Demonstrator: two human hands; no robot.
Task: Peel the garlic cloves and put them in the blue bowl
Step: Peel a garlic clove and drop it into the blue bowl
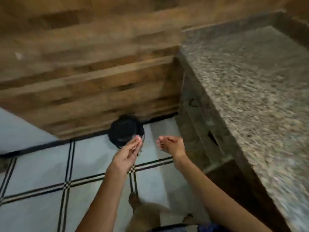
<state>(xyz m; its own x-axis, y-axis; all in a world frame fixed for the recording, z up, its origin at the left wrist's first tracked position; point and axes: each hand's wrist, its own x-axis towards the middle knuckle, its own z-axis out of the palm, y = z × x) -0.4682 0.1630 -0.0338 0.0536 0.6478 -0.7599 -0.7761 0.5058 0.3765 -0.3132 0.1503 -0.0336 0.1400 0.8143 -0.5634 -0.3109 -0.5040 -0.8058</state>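
No garlic and no blue bowl are in view. Both my hands are held out over the floor above a round black bin (124, 131) that stands against the wooden wall. My left hand (129, 151) is stretched flat with its fingers straight, its tips over the bin's near rim, and a ring shows on one finger. A little to the right of the bin, my right hand (172, 144) is loosely cupped with its fingers pointing left. I see nothing held in either hand, though the picture is blurred.
A speckled granite counter (250, 91) with a dark front fills the right side. A wood-plank wall (87, 77) rises behind the bin. The floor has pale tiles (41, 173) with black-and-white striped joints. My leg and foot (135, 203) show below.
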